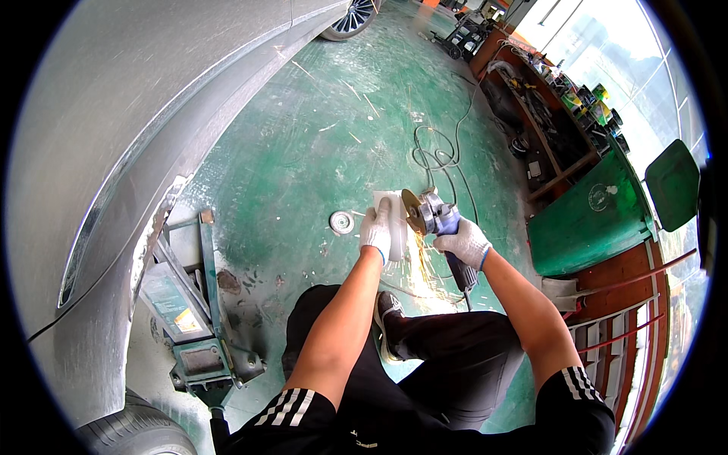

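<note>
The grinder [447,221] is gripped by right fingers [446,242] and the grey piece [397,233] is pinched by left fingers [383,209], which could be cut if the disc [412,209] slips.

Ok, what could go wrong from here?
The left hand's white-gloved fingers hold the pale grey flat piece close beside the tan round disc; a slip or kick could bring them into it.

The bright orange sparks spray down near the black shoe and black trousers, so they might scorch the cloth.

The thin dark cord lies in loose loops on the green floor beyond the blue-and-silver angle grinder and could snag.
</note>
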